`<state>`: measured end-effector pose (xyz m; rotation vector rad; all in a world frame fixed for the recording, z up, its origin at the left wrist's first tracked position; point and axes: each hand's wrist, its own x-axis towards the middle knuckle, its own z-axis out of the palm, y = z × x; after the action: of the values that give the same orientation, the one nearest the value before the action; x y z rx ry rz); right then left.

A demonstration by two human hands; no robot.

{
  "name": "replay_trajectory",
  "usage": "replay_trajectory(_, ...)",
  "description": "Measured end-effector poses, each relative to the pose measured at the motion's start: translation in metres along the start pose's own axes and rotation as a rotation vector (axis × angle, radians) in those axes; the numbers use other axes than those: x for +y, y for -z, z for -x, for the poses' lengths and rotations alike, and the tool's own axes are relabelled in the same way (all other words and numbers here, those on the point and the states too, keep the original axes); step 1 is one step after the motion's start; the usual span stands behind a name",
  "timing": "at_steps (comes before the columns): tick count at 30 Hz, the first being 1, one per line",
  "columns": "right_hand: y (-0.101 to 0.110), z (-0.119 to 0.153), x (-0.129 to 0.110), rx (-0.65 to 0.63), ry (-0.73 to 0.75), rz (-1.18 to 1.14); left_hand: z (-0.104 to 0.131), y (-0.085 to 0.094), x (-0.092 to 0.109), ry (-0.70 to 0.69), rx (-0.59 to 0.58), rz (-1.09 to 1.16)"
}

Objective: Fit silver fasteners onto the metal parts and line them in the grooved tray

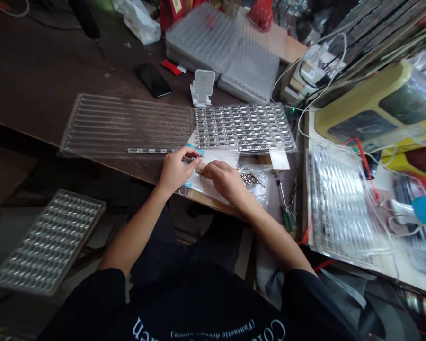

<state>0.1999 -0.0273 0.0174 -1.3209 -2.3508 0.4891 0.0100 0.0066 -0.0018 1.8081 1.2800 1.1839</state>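
Observation:
Near the table's front edge, my left hand (176, 171) pinches a small metal part (198, 157) between thumb and fingertips. Close to its right, my right hand (224, 179) has its fingers curled down at a small tan piece (200, 167); what they hold is too small to make out. Behind my hands, a clear tray (246, 127) is filled with rows of small metal parts. A ribbed clear tray (128, 124) lies to its left, with a narrow strip of parts (149, 150) along its front edge. Dark small pieces (249, 179) lie in a plastic bag right of my right hand.
A black phone (153, 80), a white stand (203, 88) and stacked clear trays (222, 47) are at the back. A green-handled screwdriver (287, 215) lies at the right. Another filled tray (49, 241) is at the lower left, and a yellow machine (372, 106) at the right.

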Motion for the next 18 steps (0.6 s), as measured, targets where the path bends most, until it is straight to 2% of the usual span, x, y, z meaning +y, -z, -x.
replay_trajectory(4,-0.002,0.001,-0.006,-0.056,0.037,0.121,0.000,0.001,0.001,-0.016,-0.011,-0.036)
replay_trajectory(7,-0.002,-0.001,0.001,-0.045,0.024,-0.027,-0.001,0.001,0.001,-0.016,-0.019,-0.076)
replay_trajectory(10,0.010,0.000,0.013,0.076,-0.014,-0.255,-0.002,-0.001,0.004,-0.036,-0.040,-0.121)
replay_trajectory(14,0.040,0.010,0.029,0.343,-0.180,-0.263,-0.002,-0.011,0.011,-0.063,-0.136,-0.120)
replay_trajectory(18,0.057,0.019,0.033,0.400,-0.197,-0.260,0.000,-0.020,0.016,-0.053,-0.213,-0.112)
